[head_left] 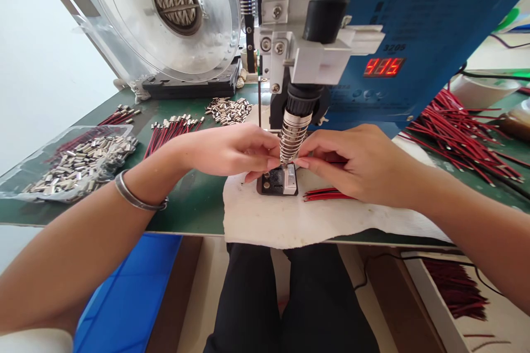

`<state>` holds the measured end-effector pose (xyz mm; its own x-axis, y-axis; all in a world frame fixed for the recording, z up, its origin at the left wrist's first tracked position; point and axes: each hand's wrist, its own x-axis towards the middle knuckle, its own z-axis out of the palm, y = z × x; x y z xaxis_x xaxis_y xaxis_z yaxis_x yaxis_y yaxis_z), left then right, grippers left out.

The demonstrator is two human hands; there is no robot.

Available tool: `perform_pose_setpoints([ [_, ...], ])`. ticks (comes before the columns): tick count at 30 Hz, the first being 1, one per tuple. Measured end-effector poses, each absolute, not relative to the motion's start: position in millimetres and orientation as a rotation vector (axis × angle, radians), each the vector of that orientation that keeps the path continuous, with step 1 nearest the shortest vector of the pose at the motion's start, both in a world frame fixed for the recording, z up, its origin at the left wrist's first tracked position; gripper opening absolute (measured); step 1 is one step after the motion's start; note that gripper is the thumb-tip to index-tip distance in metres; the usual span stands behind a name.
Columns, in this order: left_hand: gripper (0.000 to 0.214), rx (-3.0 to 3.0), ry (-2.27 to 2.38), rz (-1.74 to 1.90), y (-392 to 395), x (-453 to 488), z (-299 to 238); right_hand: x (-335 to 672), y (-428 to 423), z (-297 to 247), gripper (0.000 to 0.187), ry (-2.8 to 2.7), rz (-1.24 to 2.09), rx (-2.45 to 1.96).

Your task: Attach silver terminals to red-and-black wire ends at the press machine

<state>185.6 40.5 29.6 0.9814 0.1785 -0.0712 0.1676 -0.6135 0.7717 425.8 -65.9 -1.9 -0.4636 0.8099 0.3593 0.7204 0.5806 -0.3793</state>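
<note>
My left hand [238, 150] is pinched closed at the left of the spring-wrapped soldering iron [295, 135]. What its fingertips hold, if anything, is hidden. On the other side of the iron, my right hand [356, 162] is closed, and a short stretch of red and black wire [338, 164] shows between its fingers. Below the iron's tip stands a small black fixture [271, 183] with a white block [290, 179] on its right side. A few red and black wires [325, 194] lie on the white cloth [273, 223] just under my right hand.
Metal connectors fill a clear plastic tray [124, 131] at left, with a loose connector pile [229, 110] farther back. Wires with connectors [171, 129] lie between them. The blue soldering machine [372, 99] rises behind the iron. More wires [464, 127] are heaped at right.
</note>
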Motion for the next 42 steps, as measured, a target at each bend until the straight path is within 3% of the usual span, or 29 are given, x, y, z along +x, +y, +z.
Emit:
perform_pose_setpoints([
  [42,0.027,2.246,0.249,-0.005,39.0,185.5,31.7,427.6,-66.1,-6.2,0.01,-2.318,0.14,-1.113],
])
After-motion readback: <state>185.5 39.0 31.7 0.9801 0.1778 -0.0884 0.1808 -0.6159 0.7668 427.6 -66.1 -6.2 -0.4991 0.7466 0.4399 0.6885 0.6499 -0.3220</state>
